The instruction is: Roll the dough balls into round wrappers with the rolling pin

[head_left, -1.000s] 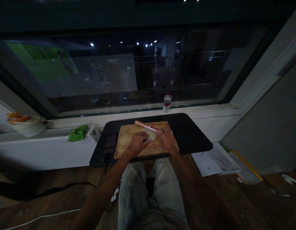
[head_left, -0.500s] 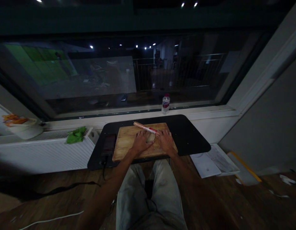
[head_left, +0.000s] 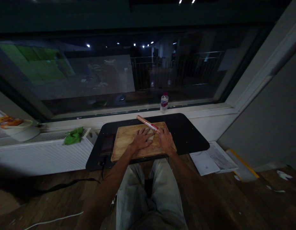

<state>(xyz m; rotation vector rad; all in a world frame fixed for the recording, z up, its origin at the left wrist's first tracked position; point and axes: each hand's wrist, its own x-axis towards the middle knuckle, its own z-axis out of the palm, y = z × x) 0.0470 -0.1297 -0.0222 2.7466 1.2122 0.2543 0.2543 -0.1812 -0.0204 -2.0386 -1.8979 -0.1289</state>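
Observation:
A pale, flat piece that looks like dough (head_left: 151, 135) lies on the wooden cutting board (head_left: 124, 143), partly hidden under my fingers. My left hand (head_left: 141, 140) rests over its left side, palm down, fingers spread. On the other side is my right hand (head_left: 165, 140), fingers stretched forward and lying low at the board's right part. A wooden rolling pin (head_left: 148, 123) with a red and white label slants across the board's far edge. Its near end touches or sits just at my right fingertips; I cannot tell which.
The board stands on a black tabletop (head_left: 189, 135) by a window sill. A water bottle (head_left: 164, 103) is on the sill. To the left are a dark device (head_left: 108, 143), a green cloth (head_left: 73, 135) on the radiator (head_left: 47, 159), and a white pot (head_left: 23, 132). Papers (head_left: 211, 159) lie lower right.
The rolling pin has shifted away and slightly right, its far end now past the board's edge. My left hand has slid over more of the dough-like piece. My right hand has moved slightly right.

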